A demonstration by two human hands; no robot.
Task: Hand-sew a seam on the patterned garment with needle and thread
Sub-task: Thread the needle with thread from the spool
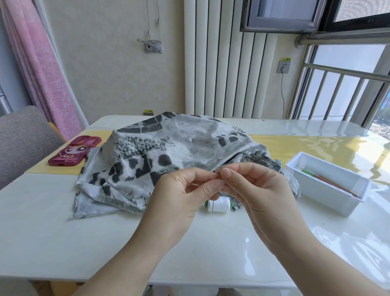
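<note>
Above the white surface (43, 229), right in front of the person, both hands are lifted up and almost touch each other. The left hand (183, 193) has its thumb and first finger squeezed together. The right hand (256, 190) does the same, and its other fingers curl loosely. Each hand pinches something very thin. I think the left one holds the needle and the right one holds the thread, but both are too thin to be sure. A thin dark line (212, 206) hangs straight down below the fingertips; I cannot tell if it is needle or thread.

The patterned garment (165, 150) lies in a soft heap on the surface, just behind the hands. Nobody holds it now. A white spool (218, 204) lies on its side by the near edge of the cloth, under the hands. A white tray (321, 190) with some thin sticks in it sits off to the right. A pink phone case (74, 151) lies to the left of the cloth.

It looks like the thread is being made ready, so no sewing has started yet. To do this well, hold the needle very still. Pinch the thread close to its tip so it stays stiff. Push it slowly through the tiny hole. Keep both hands in the bright window light. Then pull enough thread through so it does not slip back out.
</note>
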